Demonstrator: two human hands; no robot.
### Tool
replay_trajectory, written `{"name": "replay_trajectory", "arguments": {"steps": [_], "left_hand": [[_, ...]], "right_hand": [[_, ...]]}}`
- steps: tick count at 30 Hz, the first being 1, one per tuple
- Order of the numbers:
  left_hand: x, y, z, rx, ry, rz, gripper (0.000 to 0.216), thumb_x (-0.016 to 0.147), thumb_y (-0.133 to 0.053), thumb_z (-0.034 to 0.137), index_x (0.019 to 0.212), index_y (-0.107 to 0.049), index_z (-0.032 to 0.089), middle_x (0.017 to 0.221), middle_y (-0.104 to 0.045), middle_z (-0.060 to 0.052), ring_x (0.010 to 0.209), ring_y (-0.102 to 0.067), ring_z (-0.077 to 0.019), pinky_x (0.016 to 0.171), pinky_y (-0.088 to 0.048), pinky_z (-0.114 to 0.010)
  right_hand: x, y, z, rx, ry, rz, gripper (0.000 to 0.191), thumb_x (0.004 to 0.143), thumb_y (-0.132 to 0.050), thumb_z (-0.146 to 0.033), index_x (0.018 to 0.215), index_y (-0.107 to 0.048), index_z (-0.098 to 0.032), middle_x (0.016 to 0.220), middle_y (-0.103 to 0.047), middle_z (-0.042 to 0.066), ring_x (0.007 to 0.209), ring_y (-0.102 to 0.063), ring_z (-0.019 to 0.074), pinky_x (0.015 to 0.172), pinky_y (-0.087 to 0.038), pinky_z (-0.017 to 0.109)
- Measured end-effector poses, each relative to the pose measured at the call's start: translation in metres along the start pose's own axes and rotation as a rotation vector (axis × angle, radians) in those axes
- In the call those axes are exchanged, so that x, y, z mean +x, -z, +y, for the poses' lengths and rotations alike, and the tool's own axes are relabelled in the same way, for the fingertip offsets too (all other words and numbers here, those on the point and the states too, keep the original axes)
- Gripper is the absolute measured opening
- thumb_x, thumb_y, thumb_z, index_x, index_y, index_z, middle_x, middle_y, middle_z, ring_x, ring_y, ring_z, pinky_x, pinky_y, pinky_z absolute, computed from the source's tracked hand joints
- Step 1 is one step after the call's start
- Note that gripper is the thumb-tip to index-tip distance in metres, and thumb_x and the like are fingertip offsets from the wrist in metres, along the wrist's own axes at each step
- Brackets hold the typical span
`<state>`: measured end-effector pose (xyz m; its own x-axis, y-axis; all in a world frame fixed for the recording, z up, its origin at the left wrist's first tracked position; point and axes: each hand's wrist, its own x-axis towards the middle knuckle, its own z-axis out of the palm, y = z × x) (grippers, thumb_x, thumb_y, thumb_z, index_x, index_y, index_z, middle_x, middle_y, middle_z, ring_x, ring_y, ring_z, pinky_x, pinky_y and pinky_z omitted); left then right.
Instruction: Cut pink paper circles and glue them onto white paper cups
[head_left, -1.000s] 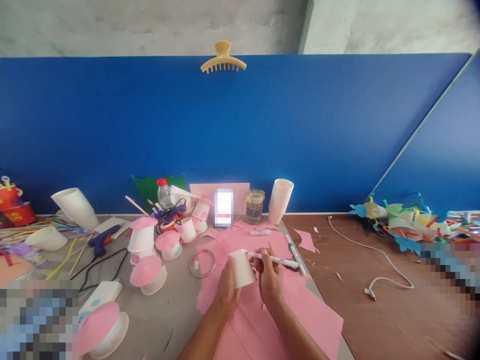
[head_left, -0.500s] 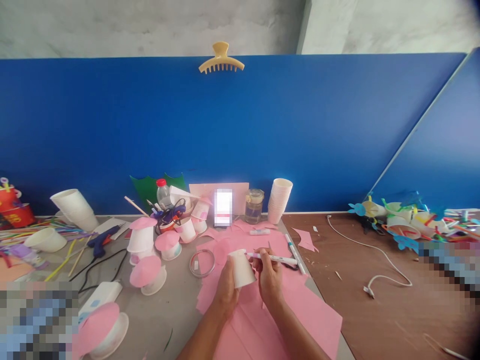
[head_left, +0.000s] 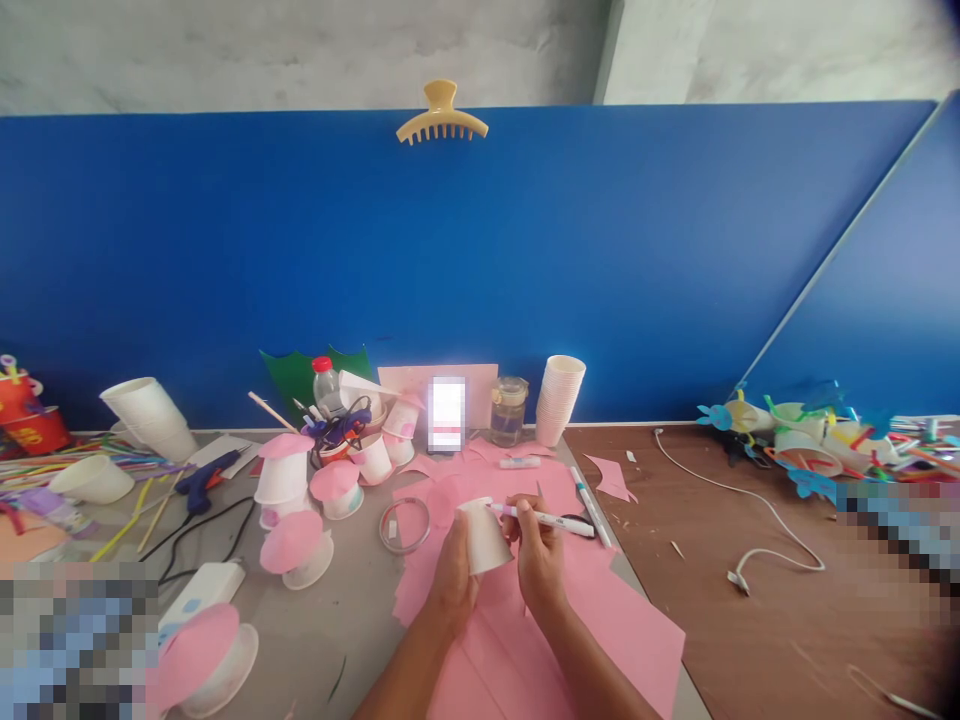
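My left hand (head_left: 453, 565) is closed around a white paper cup (head_left: 486, 540), which is tipped with its narrow base up. In my right hand (head_left: 538, 560) is a white marker (head_left: 555, 520), its pinkish tip at the cup's upper side; I cannot tell whether it touches. Pink paper sheets (head_left: 600, 640) lie under both hands. A roll of clear tape (head_left: 404, 525) rests left of the cup. Another marker (head_left: 590, 507) lies just right of my right hand, and a short white marker or cap (head_left: 519, 463) sits behind it.
Cups with pink paper tops (head_left: 292, 545) stand on the left, near a blue glue gun (head_left: 204, 482) and a white power strip (head_left: 202, 595). At the back are a glass jar (head_left: 509, 410) and a cup stack (head_left: 561, 400). A white cable (head_left: 742, 492) crosses the brown table.
The marker and my right hand have shifted very slightly against the cup. Otherwise the scene stays as it was.
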<state>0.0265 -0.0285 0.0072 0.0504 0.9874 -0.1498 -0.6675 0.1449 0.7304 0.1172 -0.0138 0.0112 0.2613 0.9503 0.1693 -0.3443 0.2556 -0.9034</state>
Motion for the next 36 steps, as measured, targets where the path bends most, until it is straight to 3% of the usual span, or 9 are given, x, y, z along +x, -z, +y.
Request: {"name": "replay_trajectory", "arguments": {"steps": [11, 27, 36], "left_hand": [[0.0005, 0.0072, -0.0052, 0.039, -0.008, 0.030, 0.051, 0.077, -0.056, 0.061, 0.092, -0.064, 0.013, 0.089, -0.067, -0.009, 0.098, -0.059, -0.0257, 0.088, -0.043, -0.035], [0.0018, 0.0006, -0.0012, -0.049, 0.014, -0.018, 0.053, 0.073, -0.060, 0.063, 0.089, -0.068, 0.013, 0.090, -0.070, -0.010, 0.094, -0.062, -0.0254, 0.086, -0.045, -0.034], [0.0038, 0.0050, -0.0046, -0.022, -0.018, 0.010, 0.050, 0.072, -0.061, 0.062, 0.083, -0.067, 0.014, 0.088, -0.069, -0.009, 0.098, -0.060, -0.0266, 0.090, -0.042, -0.035]], "right_hand": [[-0.0030, 0.0002, 0.0014, -0.103, 0.065, -0.044, 0.036, 0.085, -0.052, -0.052, 0.076, -0.058, -0.018, 0.051, -0.046, -0.005, 0.049, -0.042, 0.0112, 0.048, -0.033, 0.023], [0.0025, 0.0000, 0.0068, 0.088, -0.069, 0.036, 0.032, 0.080, -0.060, -0.049, 0.076, -0.057, -0.018, 0.050, -0.048, -0.005, 0.049, -0.043, 0.0097, 0.045, -0.033, 0.020], [0.0009, 0.0011, 0.0063, 0.026, -0.045, 0.000, 0.033, 0.082, -0.058, -0.050, 0.078, -0.058, -0.018, 0.051, -0.048, -0.004, 0.049, -0.040, 0.0098, 0.045, -0.029, 0.021]]}}
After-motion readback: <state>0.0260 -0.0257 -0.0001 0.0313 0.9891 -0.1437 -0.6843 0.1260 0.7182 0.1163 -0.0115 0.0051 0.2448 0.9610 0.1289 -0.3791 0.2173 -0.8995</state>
